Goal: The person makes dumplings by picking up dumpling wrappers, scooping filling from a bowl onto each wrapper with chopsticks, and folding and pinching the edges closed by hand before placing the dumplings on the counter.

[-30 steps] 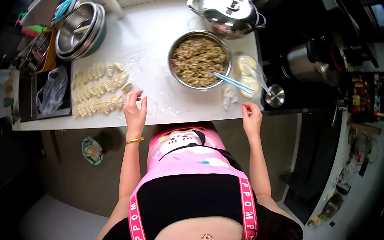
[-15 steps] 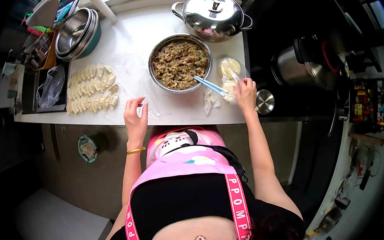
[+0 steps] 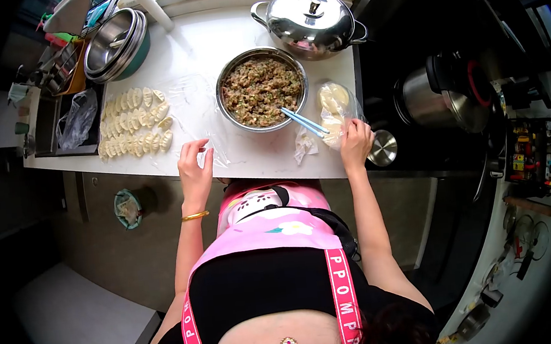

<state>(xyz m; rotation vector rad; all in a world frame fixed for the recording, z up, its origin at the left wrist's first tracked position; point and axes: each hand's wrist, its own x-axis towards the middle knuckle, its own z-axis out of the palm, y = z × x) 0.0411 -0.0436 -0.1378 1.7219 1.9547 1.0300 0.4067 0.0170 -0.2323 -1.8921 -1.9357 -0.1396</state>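
At the counter's front right, my right hand [image 3: 356, 144] pinches the edge of a clear plastic bag [image 3: 352, 107] that holds round, pale dumpling wrappers [image 3: 333, 95]. My left hand [image 3: 195, 169] hovers by the front edge with bent fingers and the thumb apart, holding nothing. Between the hands, further back, is a steel bowl [image 3: 221, 111] of minced filling [image 3: 260, 91]. Light blue chopsticks [image 3: 304, 121] lean over its rim, their tips in the filling. Left of it, folded dumplings [image 3: 133, 122] lie in rows on clear plastic film [image 3: 199, 106].
A lidded steel pot [image 3: 312, 24] stands at the back right, beside the dark stove with a pressure cooker [image 3: 439, 95]. Nested basins [image 3: 117, 48] sit at the back left near the sink. A crumpled tissue [image 3: 305, 146] and small metal dish [image 3: 383, 147] flank the bag.
The view has shifted slightly, moving the counter right in the picture. My right hand has moved a little, still at the bag, whose plastic now spreads wider to the right. My left hand stays put.
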